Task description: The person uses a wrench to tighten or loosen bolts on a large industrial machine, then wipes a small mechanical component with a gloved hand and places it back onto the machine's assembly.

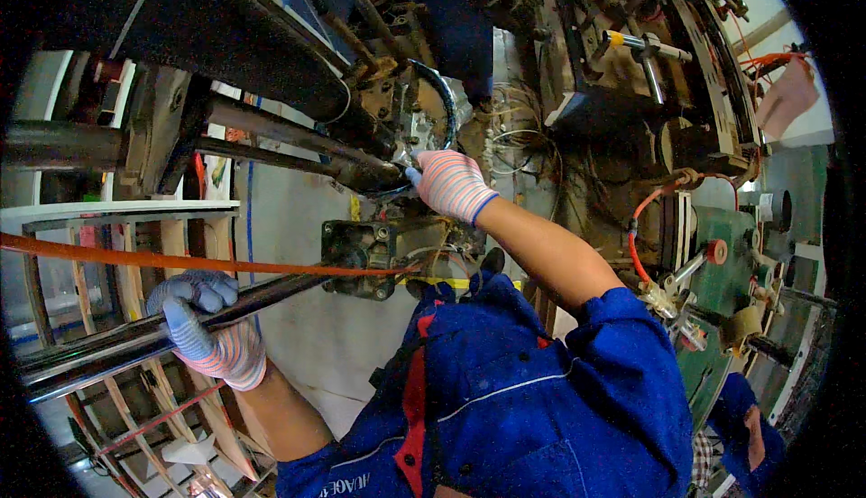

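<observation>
Holds the shiny bar (284, 294) at eight o'clock with the gloved left hand (212, 331), closed round it with curled fingers. Reaches toward twelve with the gloved right hand (451, 182), to a dark ring (449, 106) beside a metal fitting (417, 126), with partly bent fingers; cannot tell whether gripping. Farther out: an orange strap (117, 254) at nine, a green panel (722, 268) at three, another person (735, 401) at four.

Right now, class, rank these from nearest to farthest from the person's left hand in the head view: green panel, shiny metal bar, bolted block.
1. Shiny metal bar, gripped in the left hand.
2. Bolted block, to the hand's right.
3. Green panel, at far right.
</observation>
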A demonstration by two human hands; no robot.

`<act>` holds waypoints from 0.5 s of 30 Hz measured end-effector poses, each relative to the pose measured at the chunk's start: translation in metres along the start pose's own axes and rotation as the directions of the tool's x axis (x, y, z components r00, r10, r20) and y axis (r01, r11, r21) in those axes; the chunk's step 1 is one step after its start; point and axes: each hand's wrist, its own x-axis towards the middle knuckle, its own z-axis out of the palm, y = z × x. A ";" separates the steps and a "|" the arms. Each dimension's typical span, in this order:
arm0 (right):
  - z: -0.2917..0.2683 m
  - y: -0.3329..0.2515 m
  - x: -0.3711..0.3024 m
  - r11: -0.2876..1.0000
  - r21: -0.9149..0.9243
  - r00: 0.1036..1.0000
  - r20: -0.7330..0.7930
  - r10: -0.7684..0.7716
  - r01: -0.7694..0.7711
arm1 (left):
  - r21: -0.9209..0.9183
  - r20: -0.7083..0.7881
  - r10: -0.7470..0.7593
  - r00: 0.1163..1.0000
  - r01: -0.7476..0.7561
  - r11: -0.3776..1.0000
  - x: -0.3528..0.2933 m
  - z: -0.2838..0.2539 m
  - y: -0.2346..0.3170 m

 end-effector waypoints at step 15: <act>0.002 0.016 0.005 0.996 -0.014 0.993 -0.077 -0.092 0.092 | -0.002 -0.013 0.009 1.000 -0.009 1.000 0.000 0.003 -0.001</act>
